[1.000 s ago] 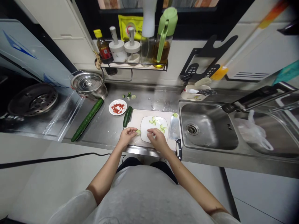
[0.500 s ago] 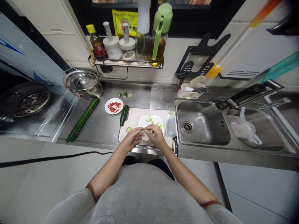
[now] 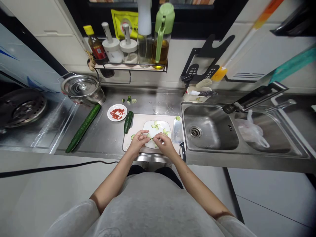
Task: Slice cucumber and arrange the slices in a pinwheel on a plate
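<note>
My left hand [image 3: 138,144] and my right hand [image 3: 165,144] meet over the front of a white plate [image 3: 148,125]. A thin cucumber slice [image 3: 151,138] is pinched between the fingertips of both. Curved cucumber slices [image 3: 156,125] lie fanned on the plate, which rests on a pale cutting board [image 3: 138,121]. To the right on the board is a kitchen knife [image 3: 177,130], its black handle toward me, with a cucumber slice [image 3: 178,118] by its tip. Another slice [image 3: 132,136] lies by my left hand. A short cucumber piece [image 3: 128,122] leans along the board's left edge.
A small plate [image 3: 109,117] of chopped red bits stands left of the board, beside a long cucumber [image 3: 84,128]. Behind are cucumber scraps [image 3: 129,99] and a lidded steel pot [image 3: 84,87]. A double sink [image 3: 212,131] is at right; a seasoning rack [image 3: 130,67] hangs above.
My left hand's fingers have lifted and spread a little around the slice, and the hands have drawn slightly apart. The whole view has shifted slightly.
</note>
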Available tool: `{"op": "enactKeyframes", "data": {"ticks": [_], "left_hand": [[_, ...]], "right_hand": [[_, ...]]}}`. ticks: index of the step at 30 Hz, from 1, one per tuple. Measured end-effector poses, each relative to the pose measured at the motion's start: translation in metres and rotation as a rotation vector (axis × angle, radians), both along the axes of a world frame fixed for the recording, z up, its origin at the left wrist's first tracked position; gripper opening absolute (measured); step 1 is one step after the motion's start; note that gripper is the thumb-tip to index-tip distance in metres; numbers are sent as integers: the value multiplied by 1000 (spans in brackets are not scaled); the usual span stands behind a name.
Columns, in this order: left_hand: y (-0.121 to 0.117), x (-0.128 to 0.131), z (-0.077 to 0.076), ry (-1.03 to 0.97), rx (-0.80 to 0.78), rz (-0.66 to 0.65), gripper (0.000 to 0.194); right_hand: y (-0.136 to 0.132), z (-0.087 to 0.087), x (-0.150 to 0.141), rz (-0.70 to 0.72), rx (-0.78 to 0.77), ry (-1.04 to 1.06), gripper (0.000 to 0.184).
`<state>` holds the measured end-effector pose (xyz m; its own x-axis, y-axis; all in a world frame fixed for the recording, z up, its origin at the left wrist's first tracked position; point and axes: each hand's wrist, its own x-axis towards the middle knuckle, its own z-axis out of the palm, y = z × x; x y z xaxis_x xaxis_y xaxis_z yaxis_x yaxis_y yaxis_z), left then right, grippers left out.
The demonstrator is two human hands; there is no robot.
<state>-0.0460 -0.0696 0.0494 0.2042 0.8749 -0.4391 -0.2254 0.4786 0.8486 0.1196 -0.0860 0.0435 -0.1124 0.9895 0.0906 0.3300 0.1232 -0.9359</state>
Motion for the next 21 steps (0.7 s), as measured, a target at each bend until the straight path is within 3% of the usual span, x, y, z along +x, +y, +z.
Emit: {"op": "enactKeyframes", "data": {"ticks": [9,21], "left_hand": [[-1,9,-11,114,233,2,49],[11,17,-42,355,308,-91,31]], "right_hand": [[3,-5,5,-69,-220,63,20],[22,-30,26,-34,-432,36,23]]}}
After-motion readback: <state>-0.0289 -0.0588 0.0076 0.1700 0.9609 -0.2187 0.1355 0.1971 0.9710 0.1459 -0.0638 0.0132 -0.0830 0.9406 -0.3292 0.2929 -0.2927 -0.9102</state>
